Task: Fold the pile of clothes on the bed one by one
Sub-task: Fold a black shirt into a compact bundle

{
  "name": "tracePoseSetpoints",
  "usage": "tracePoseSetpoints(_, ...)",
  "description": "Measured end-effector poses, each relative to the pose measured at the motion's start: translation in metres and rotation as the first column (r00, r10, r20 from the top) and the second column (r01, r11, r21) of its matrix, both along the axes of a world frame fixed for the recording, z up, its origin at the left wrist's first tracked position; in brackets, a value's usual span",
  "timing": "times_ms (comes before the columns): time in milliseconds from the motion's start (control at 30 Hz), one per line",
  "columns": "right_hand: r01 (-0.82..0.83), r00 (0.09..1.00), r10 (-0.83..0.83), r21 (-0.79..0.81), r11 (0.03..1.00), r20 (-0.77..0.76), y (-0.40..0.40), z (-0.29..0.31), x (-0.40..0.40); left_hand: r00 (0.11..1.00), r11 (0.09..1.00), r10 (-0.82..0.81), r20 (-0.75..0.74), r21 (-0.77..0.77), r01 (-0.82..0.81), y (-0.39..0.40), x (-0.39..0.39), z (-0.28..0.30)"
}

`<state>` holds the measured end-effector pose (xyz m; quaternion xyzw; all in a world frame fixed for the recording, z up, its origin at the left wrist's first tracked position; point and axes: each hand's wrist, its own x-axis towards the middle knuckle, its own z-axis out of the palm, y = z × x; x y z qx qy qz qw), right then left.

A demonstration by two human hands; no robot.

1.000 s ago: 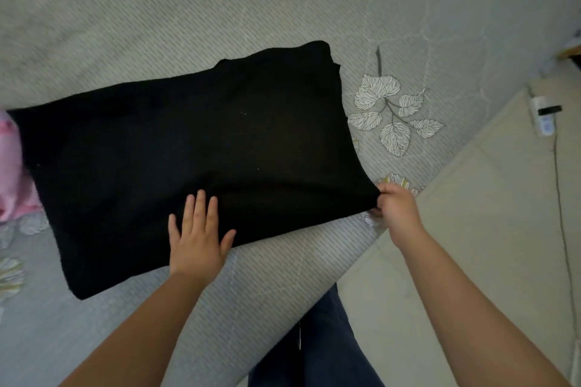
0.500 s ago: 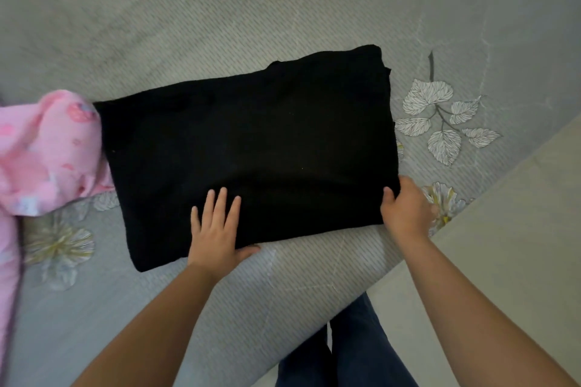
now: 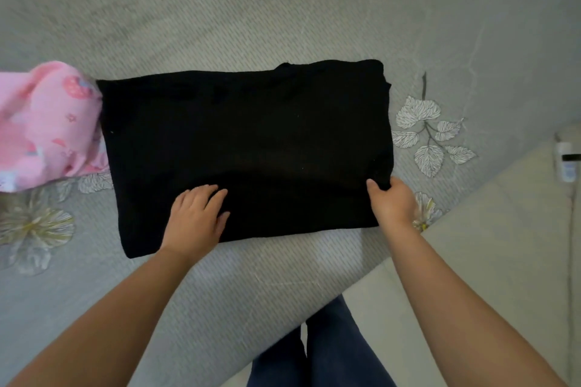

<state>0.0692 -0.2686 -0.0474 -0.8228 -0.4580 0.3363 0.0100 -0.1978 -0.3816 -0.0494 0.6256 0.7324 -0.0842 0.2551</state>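
Two hands rest on one black garment (image 3: 245, 148) spread on the bed. The left hand (image 3: 196, 218) lies on the cloth near its front edge, left of the middle, wrist just past the hem; the fingers bend at the knuckles and press down into the fabric without gathering any of it. The right hand (image 3: 391, 201) has the front right corner pinched, thumb on top of the cloth and the other fingers curled out of sight beneath the edge.

The garment is folded into a broad rectangle lying flat. Its far edge runs nearly straight, with a small step where an inner layer shows near the right end; the right edge shows stacked layers at the far corner. The left edge touches a crumpled pink patterned garment (image 3: 47, 126), which sits just beside it and partly off the frame.

The grey bedsheet (image 3: 283, 16), printed with leaves and pale flowers, lies bare and wide beyond the far edge and offers a narrower bare band in front of the hands. To the right the sheet ends at a diagonal edge, close to the right hand; beyond it is a pale floor (image 3: 503, 245) with a small white device (image 3: 566, 163) and a thin cable. The person's dark blue trousers (image 3: 327, 352) show at the bottom.
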Motion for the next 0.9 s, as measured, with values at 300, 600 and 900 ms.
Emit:
tracePoseSetpoints(300, -0.002, 0.999, -0.001, 0.052, 0.999, 0.05, -0.009, 0.001, 0.008, 0.857, 0.847, -0.509, -0.081, 0.129, 0.515, 0.18, 0.115, 0.005)
tracePoseSetpoints(600, -0.118, 0.993, 0.116, 0.108, 0.987, 0.03, -0.011, -0.02, 0.031, 0.725, 0.73, -0.678, -0.123, 0.002, 0.683, 0.257, 0.178, -0.013)
tracePoseSetpoints(900, -0.164, 0.95, 0.057, 0.335, 0.928, 0.306, 0.059, 0.007, 0.098, 0.771, 0.751, -0.628, -0.105, 0.176, 0.636, 0.302, 0.194, 0.02)
